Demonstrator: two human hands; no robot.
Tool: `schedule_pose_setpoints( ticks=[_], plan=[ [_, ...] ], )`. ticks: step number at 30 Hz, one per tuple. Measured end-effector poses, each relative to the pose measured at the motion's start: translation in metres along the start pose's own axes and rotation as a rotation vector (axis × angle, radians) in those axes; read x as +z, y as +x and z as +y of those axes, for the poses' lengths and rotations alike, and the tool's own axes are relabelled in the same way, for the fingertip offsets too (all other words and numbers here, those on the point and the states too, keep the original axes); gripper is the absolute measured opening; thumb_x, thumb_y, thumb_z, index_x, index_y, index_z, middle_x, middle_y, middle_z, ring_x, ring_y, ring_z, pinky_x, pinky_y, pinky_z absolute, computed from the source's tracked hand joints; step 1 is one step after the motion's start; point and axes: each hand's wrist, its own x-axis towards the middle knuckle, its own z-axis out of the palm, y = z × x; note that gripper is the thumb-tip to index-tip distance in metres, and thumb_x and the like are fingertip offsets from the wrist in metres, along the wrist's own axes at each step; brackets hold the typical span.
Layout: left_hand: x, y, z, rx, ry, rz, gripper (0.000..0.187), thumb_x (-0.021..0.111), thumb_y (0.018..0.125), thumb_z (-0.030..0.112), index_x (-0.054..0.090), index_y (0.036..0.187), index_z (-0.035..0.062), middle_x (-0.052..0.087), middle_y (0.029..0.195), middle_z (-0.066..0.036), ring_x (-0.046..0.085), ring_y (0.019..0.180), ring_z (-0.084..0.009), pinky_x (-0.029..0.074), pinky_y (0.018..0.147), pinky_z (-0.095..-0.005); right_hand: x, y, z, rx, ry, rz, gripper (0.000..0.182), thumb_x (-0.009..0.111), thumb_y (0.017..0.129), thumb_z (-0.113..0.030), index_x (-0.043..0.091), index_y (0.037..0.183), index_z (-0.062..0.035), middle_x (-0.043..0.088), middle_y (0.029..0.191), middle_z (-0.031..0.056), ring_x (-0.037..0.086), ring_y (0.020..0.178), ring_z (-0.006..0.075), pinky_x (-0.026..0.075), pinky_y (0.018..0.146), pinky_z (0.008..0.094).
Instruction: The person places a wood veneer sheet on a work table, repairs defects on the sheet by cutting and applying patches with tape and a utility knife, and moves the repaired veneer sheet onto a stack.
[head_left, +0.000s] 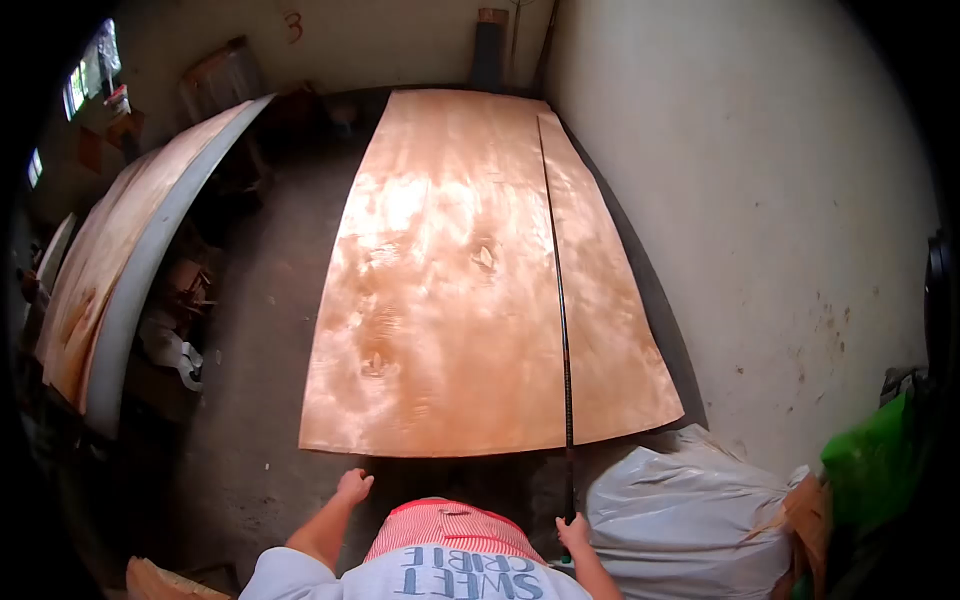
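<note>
A large thin sheet of reddish wood veneer (pixel 440 280) lies flat in front of me, with a narrower strip (pixel 610 320) beside it on the right. Between the two runs a long dark slender rod (pixel 563 330), reaching down to my right hand (pixel 573 532), which is closed on its near end. My left hand (pixel 353 486) hangs just short of the big sheet's near edge, fingers curled, holding nothing that I can see.
A white wall (pixel 760 200) stands close on the right. A pale plastic sack (pixel 680 510) and a green bag (pixel 870 465) lie at its foot. Another veneer stack (pixel 110 250) rests on a table at the left, with clutter underneath it. Bare concrete floor (pixel 260 330) runs between.
</note>
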Motion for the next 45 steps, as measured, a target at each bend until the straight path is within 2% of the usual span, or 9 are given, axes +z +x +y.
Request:
schedule_pose_setpoints(
  ticks=[2, 3, 5, 8, 19, 30, 34, 39, 45],
  plan=[
    [0.013, 0.026, -0.001, 0.016, -0.059, 0.019, 0.048, 0.054, 0.075, 0.039, 0.055, 0.107, 0.0034, 0.056, 0.105, -0.017, 0.053, 0.1, -0.0307, 0.042, 0.086, -0.0372, 0.044, 0.06, 0.017, -0.215, -0.105, 0.155, 0.032, 0.061, 0.071, -0.016, 0.046, 0.093, 0.0021, 0.056, 0.054, 0.0117, 0.055, 0.042, 0.0195, 0.045, 0.04, 0.0321],
    [0.028, -0.095, -0.072, -0.048, 0.011, -0.107, 0.047, 0.055, 0.076, 0.039, 0.055, 0.107, 0.0033, 0.056, 0.106, -0.017, 0.053, 0.1, -0.0305, 0.042, 0.086, -0.0369, 0.072, -0.066, 0.11, -0.132, -0.163, 0.048, 0.034, 0.061, 0.071, -0.017, 0.046, 0.094, 0.0027, 0.057, 0.057, 0.0134, 0.057, 0.046, 0.0218, 0.047, 0.043, 0.0336],
    [0.035, -0.114, -0.075, 0.0, 0.041, -0.208, 0.048, 0.054, 0.076, 0.038, 0.054, 0.109, 0.0038, 0.056, 0.108, -0.017, 0.053, 0.101, -0.0293, 0.042, 0.086, -0.0361, 0.091, -0.069, 0.127, -0.163, -0.241, 0.039, 0.038, 0.061, 0.07, -0.02, 0.046, 0.096, 0.0039, 0.059, 0.063, 0.0169, 0.06, 0.053, 0.0265, 0.049, 0.05, 0.0366],
    [0.014, -0.149, -0.107, 0.01, 0.181, -0.338, 0.048, 0.053, 0.077, 0.039, 0.054, 0.109, 0.0035, 0.055, 0.108, -0.016, 0.053, 0.101, -0.0289, 0.041, 0.087, -0.0354, 0.077, -0.152, 0.068, -0.012, -0.367, -0.177, 0.049, 0.058, 0.071, -0.027, 0.044, 0.105, 0.0041, 0.059, 0.087, 0.0236, 0.058, 0.082, 0.0365, 0.047, 0.072, 0.0421],
    [-0.032, -0.087, -0.118, 0.202, 0.201, -0.292, 0.046, 0.053, 0.078, 0.039, 0.055, 0.107, 0.0032, 0.057, 0.105, -0.017, 0.053, 0.099, -0.0308, 0.042, 0.084, -0.0365, 0.133, -0.165, 0.021, -0.165, -0.399, -0.229, 0.041, 0.06, 0.072, -0.026, 0.047, 0.099, 0.0021, 0.058, 0.085, 0.0252, 0.058, 0.083, 0.037, 0.047, 0.071, 0.0427],
    [-0.128, -0.087, -0.078, 0.308, -0.581, -0.024, 0.03, 0.053, 0.083, 0.026, 0.058, 0.098, 0.0006, 0.062, 0.09, -0.007, 0.056, 0.082, -0.0145, 0.045, 0.074, -0.0272, 0.162, -0.185, -0.094, -0.416, -0.094, 0.093, 0.037, 0.061, 0.069, -0.031, 0.057, 0.092, -0.0022, 0.06, 0.079, 0.0208, 0.059, 0.076, 0.0355, 0.048, 0.067, 0.0413],
    [-0.266, -0.173, 0.032, 0.959, -1.102, -0.27, 0.037, 0.042, 0.089, 0.031, 0.059, 0.09, -0.0016, 0.06, 0.083, -0.006, 0.051, 0.07, -0.0061, 0.041, 0.064, -0.0183, 0.153, -0.194, -0.093, -0.472, -0.042, 0.11, 0.039, 0.061, 0.068, -0.029, 0.057, 0.092, 0.0013, 0.06, 0.078, 0.0215, 0.059, 0.076, 0.0354, 0.047, 0.066, 0.0398],
    [-0.387, -0.327, 0.113, 2.198, -1.332, -0.63, 0.065, 0.027, 0.08, 0.066, 0.039, 0.048, 0.0105, 0.051, 0.057, -0.004, 0.045, 0.043, -0.0154, 0.044, 0.066, -0.0413, 0.138, -0.201, -0.122, -0.548, -0.031, 0.109, 0.032, 0.062, 0.068, -0.024, 0.055, 0.084, 0.0026, 0.059, 0.072, 0.0208, 0.059, 0.07, 0.0356, 0.045, 0.061, 0.0396],
    [-0.388, -0.374, 0.108, 2.382, -1.47, -0.817, 0.067, 0.027, 0.073, 0.071, 0.039, 0.048, 0.01, 0.049, 0.054, -0.002, 0.043, 0.04, -0.0135, 0.039, 0.057, -0.0363, 0.124, -0.173, -0.094, -0.607, 0.012, 0.003, 0.025, 0.064, 0.069, -0.019, 0.053, 0.078, 0.0019, 0.057, 0.064, 0.0134, 0.057, 0.059, 0.0245, 0.044, 0.055, 0.0341]
  ],
)
